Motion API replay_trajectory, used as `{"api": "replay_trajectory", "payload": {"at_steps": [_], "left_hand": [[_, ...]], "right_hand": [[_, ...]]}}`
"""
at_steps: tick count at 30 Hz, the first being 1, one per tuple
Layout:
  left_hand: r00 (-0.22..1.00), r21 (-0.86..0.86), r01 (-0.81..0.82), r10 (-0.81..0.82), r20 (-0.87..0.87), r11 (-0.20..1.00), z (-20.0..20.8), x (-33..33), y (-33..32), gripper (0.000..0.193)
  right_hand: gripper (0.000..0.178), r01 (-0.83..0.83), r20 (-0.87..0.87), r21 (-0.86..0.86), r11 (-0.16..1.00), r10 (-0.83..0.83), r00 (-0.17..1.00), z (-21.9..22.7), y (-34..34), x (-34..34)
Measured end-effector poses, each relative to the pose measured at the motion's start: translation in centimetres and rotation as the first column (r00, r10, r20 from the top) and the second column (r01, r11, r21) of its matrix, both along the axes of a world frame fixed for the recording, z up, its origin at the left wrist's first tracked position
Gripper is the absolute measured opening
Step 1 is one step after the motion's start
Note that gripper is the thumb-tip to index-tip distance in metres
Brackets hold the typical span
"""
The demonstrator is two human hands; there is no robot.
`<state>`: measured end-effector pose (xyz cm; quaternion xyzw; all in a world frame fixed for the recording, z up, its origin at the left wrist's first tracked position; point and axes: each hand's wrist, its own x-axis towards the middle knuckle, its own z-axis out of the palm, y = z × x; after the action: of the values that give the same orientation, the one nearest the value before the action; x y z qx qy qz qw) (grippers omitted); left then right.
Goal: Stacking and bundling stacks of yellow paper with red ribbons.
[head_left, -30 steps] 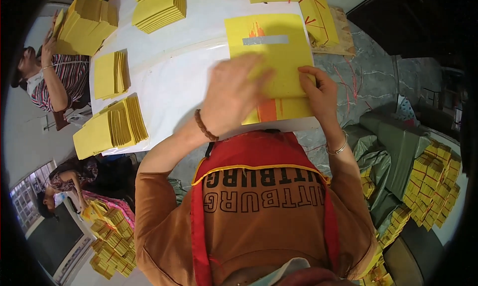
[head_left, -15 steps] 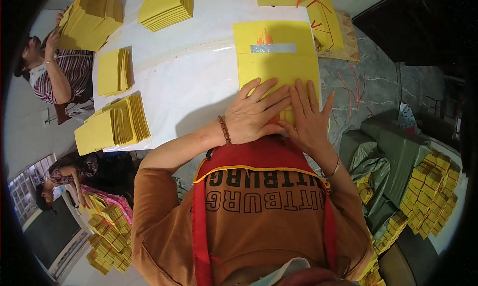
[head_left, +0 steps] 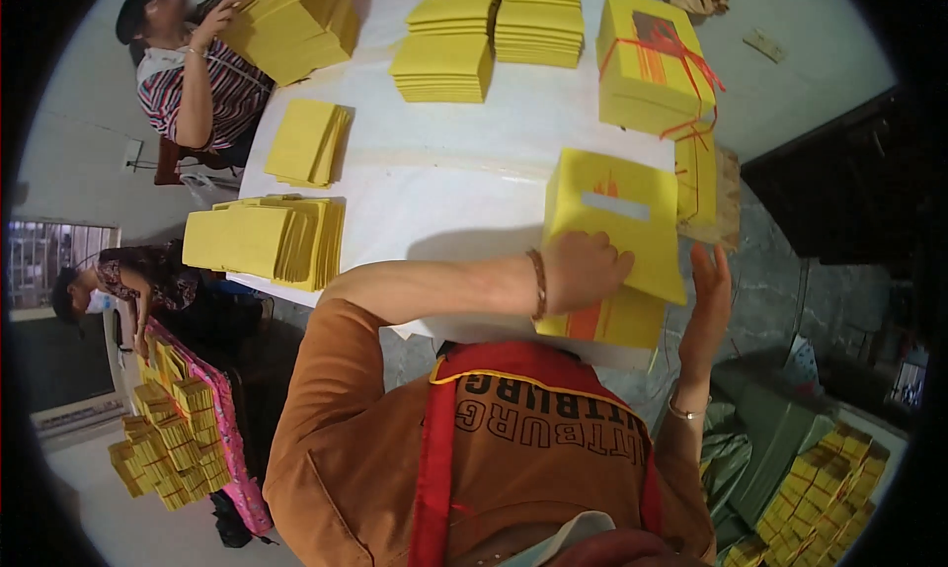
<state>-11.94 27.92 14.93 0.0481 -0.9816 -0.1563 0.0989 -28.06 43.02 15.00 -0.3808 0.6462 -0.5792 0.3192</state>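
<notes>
At the near right of the table stands a thick block of yellow paper (head_left: 568, 197). Its top sheet carries an orange-red print and a grey rectangle (head_left: 614, 206); the sheet's near right corner sticks out past the block. My left hand (head_left: 588, 274), with a beaded bracelet at the wrist, rests on this sheet. Its fingers are curled in, and whatever may be between them is hidden. My right hand (head_left: 706, 295) is raised just right of the block, apart from it, fingers stretched up and nothing in them.
A yellow block tied with red string (head_left: 657, 63) stands beyond. Stacks of yellow paper (head_left: 439, 68) lie at the far middle, others (head_left: 267, 236) on the left. One person (head_left: 202, 83) handles paper at far left; another (head_left: 138, 281) bends over bundles. Green sacks (head_left: 780, 448) stand right.
My hands lay flat together on the yellow sheet. Now the left has curled on it and the right has lifted off to the right side. The view has shifted, showing more of the table's far end.
</notes>
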Motion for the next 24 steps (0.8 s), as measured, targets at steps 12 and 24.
{"api": "replay_trajectory", "payload": {"at_steps": [12,24], "left_hand": [[0.813,-0.293,-0.580,0.518,-0.267,0.760,-4.0,10.1,-31.2,0.049],[0.839,-0.401,-0.528,0.533,-0.110,0.749,-9.4,11.6,-35.8,0.061]], "right_hand": [[0.035,0.042,-0.304,0.063,0.997,-0.021,0.952,-3.7,-1.9,-0.1],[0.035,0.128,-0.293,0.215,0.968,-0.061,0.954,-3.3,-2.4,0.5]]}}
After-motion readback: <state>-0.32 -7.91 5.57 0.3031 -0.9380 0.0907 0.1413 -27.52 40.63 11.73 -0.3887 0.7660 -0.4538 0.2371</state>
